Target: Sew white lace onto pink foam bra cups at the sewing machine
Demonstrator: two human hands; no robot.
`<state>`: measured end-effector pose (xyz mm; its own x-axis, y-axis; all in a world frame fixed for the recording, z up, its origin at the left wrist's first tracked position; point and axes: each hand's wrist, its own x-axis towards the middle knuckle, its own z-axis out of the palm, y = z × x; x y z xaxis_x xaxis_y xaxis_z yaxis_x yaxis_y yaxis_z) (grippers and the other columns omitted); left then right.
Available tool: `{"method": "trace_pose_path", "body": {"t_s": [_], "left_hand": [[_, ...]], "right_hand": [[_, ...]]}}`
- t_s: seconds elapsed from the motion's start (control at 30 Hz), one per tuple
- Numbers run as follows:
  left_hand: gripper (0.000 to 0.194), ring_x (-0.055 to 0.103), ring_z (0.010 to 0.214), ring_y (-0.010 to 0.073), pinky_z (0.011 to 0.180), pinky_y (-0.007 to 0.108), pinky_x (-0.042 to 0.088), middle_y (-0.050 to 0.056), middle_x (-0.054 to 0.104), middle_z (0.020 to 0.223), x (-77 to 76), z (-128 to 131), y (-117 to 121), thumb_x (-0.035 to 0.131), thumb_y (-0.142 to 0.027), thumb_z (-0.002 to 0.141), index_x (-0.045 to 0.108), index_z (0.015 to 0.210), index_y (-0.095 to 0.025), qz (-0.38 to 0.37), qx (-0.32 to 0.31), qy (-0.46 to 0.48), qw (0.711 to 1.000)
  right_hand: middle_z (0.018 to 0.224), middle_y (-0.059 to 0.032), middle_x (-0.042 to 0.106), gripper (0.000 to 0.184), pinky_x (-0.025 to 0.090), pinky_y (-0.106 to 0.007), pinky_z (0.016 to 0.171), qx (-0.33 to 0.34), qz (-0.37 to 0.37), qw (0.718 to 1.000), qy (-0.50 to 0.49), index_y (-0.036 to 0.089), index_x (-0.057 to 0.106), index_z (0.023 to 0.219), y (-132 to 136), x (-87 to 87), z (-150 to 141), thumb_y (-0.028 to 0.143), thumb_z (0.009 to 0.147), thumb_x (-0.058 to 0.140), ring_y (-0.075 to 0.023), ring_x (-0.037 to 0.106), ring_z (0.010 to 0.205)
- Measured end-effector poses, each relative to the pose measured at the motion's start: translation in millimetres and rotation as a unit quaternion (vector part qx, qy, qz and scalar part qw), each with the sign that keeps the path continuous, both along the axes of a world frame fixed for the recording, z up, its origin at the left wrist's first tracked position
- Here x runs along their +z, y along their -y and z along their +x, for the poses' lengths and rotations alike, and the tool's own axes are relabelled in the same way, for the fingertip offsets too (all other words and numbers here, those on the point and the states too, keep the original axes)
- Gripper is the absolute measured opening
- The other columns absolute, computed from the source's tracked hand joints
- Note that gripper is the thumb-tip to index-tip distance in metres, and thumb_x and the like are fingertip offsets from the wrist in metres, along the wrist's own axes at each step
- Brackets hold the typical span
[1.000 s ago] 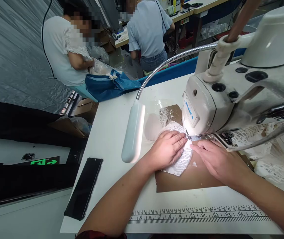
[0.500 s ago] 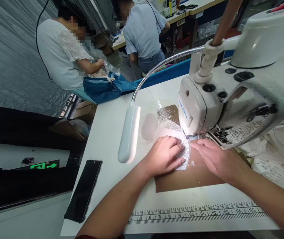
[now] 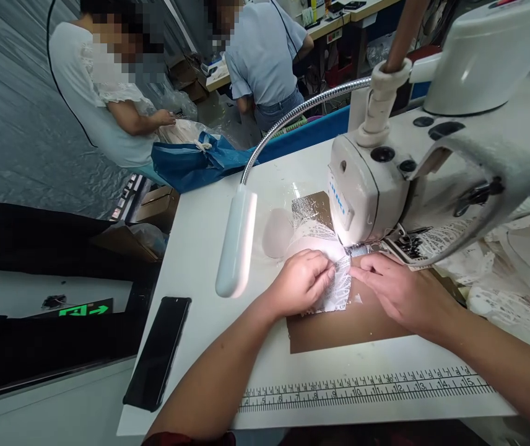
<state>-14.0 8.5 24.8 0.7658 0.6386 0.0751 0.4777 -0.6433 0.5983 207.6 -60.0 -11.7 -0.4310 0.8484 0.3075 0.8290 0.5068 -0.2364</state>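
Below both your hands runs a printed ruler scale (image 3: 362, 391); above it, a brown sheet (image 3: 339, 334) lies under the white lace piece (image 3: 339, 294), which sits between your hands. Your left hand (image 3: 299, 282) is bunched over the lace; whether it pinches, the view cannot tell. Your right hand (image 3: 397, 291) points its index finger to the lace's near-side edge, the others folded. It looks light, limp and easily snagged: flat fingertips beside the edge should suit, short of the sewing machine (image 3: 355, 192) just beyond.

Left of the white table (image 3: 200, 241) are grey sheeting (image 3: 28, 142) and a green arrow sign (image 3: 86, 309); beyond the table stands a wood-edged bench (image 3: 328, 28); above the table, a lamp (image 3: 236, 244) glows.
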Motion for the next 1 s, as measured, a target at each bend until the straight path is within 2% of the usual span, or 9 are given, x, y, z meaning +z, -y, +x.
{"method": "trace_pose_path", "body": {"t_s": [0.07,0.13,0.23,0.3,0.47,0.67,0.83,1.0], "left_hand": [[0.027,0.054,0.076,0.0168,0.073,0.030,0.047,0.005,0.060,0.080,-0.2,-1.8,-0.2,0.042,-0.030,0.096,0.056,0.078,-0.017,0.003,-0.004,0.005,1.000],[0.024,0.057,0.092,0.0209,0.083,0.034,0.048,0.010,0.064,0.099,-1.7,-3.8,-0.3,0.047,-0.034,0.094,0.062,0.096,-0.015,0.023,-0.031,0.017,0.999],[0.040,0.053,0.114,0.0265,0.097,0.040,0.045,0.014,0.058,0.131,-5.8,-6.8,-0.6,0.049,-0.038,0.093,0.058,0.124,-0.014,0.076,-0.101,0.019,0.992],[0.046,0.051,0.117,0.0284,0.100,0.044,0.043,0.013,0.054,0.139,-8.6,-8.5,-0.6,0.047,-0.039,0.094,0.055,0.132,-0.014,0.108,-0.134,-0.005,0.985],[0.049,0.052,0.115,0.0299,0.097,0.046,0.044,0.011,0.054,0.141,-10.1,-11.8,0.6,0.044,-0.040,0.096,0.054,0.135,-0.012,0.137,-0.153,-0.057,0.977],[0.050,0.054,0.115,0.0297,0.096,0.047,0.046,0.012,0.055,0.140,-11.9,-10.9,-1.1,0.045,-0.042,0.095,0.056,0.134,-0.012,0.150,-0.136,-0.045,0.978],[0.052,0.054,0.114,0.0300,0.094,0.047,0.045,0.014,0.055,0.139,-16.0,-9.1,-2.7,0.044,-0.046,0.095,0.056,0.133,-0.013,0.161,-0.117,-0.025,0.980],[0.050,0.053,0.114,0.0302,0.092,0.046,0.044,0.015,0.055,0.139,-14.9,-10.2,-1.5,0.043,-0.046,0.095,0.058,0.130,-0.014,0.161,-0.113,-0.040,0.980]], "right_hand": [[0.102,-0.0043,0.069,0.051,0.037,-0.029,0.062,-0.004,0.009,1.000,0.015,0.020,0.065,0.118,0.0,1.4,-2.8,-0.001,0.078,0.043,-0.0168,0.060,0.080],[0.097,-0.0045,0.068,0.048,0.034,-0.029,0.061,-0.014,0.018,0.999,0.036,0.018,0.067,0.113,0.3,5.0,-4.7,-0.002,0.075,0.045,-0.0175,0.058,0.079],[0.090,-0.0051,0.068,0.045,0.030,-0.029,0.058,-0.012,0.031,0.998,0.053,0.017,0.069,0.107,1.2,11.8,-5.2,-0.002,0.073,0.047,-0.0180,0.057,0.078],[0.090,-0.0057,0.068,0.046,0.029,-0.029,0.057,-0.011,0.041,0.997,0.060,0.017,0.069,0.108,2.2,14.4,-4.6,-0.001,0.072,0.048,-0.0177,0.056,0.076],[0.088,-0.0056,0.067,0.049,0.029,-0.028,0.057,-0.014,0.043,0.996,0.078,0.017,0.069,0.111,5.1,12.6,-4.1,-0.001,0.071,0.048,-0.0176,0.055,0.075],[0.076,-0.0034,0.063,0.045,0.027,-0.029,0.054,-0.040,0.044,0.995,0.075,0.019,0.071,0.107,3.6,14.1,-7.6,-0.001,0.075,0.046,-0.0165,0.055,0.069],[0.080,-0.0025,0.064,0.046,0.027,-0.030,0.056,-0.066,0.054,0.993,0.085,0.022,0.070,0.113,-0.9,16.7,-10.1,0.000,0.079,0.046,-0.0133,0.047,0.059],[0.082,-0.0022,0.063,0.047,0.030,-0.030,0.061,-0.037,0.037,0.997,0.062,0.022,0.067,0.114,0.6,7.9,-1.2,0.002,0.079,0.045,-0.0154,0.050,0.069]]}}
